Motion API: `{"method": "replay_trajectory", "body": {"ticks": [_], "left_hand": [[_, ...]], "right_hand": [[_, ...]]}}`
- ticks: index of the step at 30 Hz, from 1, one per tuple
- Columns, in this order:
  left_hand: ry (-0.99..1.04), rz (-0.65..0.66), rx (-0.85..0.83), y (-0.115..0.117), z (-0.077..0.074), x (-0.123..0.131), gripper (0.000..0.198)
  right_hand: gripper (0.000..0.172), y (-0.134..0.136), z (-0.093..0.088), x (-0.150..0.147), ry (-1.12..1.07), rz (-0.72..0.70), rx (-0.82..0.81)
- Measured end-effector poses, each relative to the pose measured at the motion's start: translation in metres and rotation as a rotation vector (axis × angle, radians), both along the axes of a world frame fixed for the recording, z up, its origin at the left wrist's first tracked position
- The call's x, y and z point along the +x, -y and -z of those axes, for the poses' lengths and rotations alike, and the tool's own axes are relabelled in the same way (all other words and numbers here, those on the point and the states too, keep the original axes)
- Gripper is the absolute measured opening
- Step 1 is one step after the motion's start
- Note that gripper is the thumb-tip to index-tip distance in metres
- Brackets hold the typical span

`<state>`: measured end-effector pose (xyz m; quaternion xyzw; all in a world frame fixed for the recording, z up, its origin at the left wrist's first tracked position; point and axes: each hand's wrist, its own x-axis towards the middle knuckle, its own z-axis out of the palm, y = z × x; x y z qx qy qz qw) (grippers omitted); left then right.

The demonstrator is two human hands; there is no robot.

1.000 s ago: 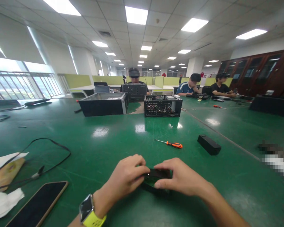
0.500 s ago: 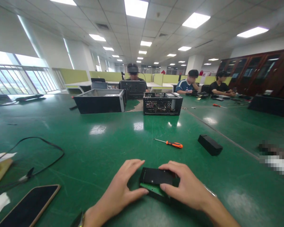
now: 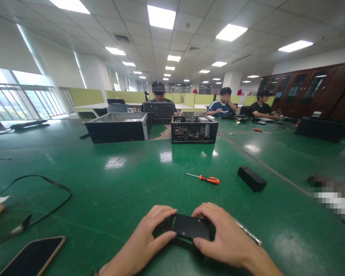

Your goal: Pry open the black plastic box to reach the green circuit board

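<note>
Low in the middle of the view, a small flat black device [image 3: 189, 227] with a green board edge under it lies on the green table [image 3: 126, 180]. My left hand [image 3: 145, 241] grips its left end, thumb below and fingers curled on top. My right hand [image 3: 224, 239] holds its right end the same way, fingers bent over the top edge. A thin metal rod [image 3: 248, 232] lies on the table just right of my right hand.
An orange-handled screwdriver [image 3: 205, 178] and a black block [image 3: 251, 178] lie beyond my hands. Farther back stand a black computer case [image 3: 117, 127] and a black mesh crate [image 3: 194, 129]. A phone [image 3: 31, 258] and a black cable [image 3: 37, 199] lie at left. Three people sit at the far end.
The black cover, lifted off the green board half a second ago, now sits lower and flatter on it. Both hands stayed at its ends. The camera drifted so the left-side clutter slid out of view.
</note>
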<state>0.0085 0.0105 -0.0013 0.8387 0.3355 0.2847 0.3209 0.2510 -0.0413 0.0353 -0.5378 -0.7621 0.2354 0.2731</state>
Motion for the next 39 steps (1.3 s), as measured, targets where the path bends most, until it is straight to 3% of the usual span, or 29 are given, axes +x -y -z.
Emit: {"method": "replay_trajectory", "body": {"ticks": [9,14,22,27,35,39], "left_hand": [[-0.033,0.019,-0.040,0.001,-0.002,-0.002,0.043],[-0.039,0.009,-0.041,0.002,-0.003,-0.001,0.036],[-0.061,-0.011,0.121,0.007,-0.011,0.001,0.022],[-0.065,0.036,0.175,0.006,-0.008,-0.001,0.034],[-0.139,0.052,0.307,0.005,-0.007,-0.003,0.031],[-0.135,0.029,0.277,0.007,-0.006,-0.002,0.033]], "right_hand": [[0.035,0.000,0.002,-0.002,0.020,-0.041,-0.038],[0.034,-0.001,0.006,0.001,0.027,-0.060,-0.040],[0.035,-0.002,0.005,0.006,0.007,-0.097,-0.061],[0.035,-0.001,0.004,0.006,0.042,-0.112,-0.045],[0.041,-0.001,0.007,0.006,0.070,-0.115,-0.008],[0.046,-0.001,0.007,0.008,0.043,-0.135,-0.031]]}}
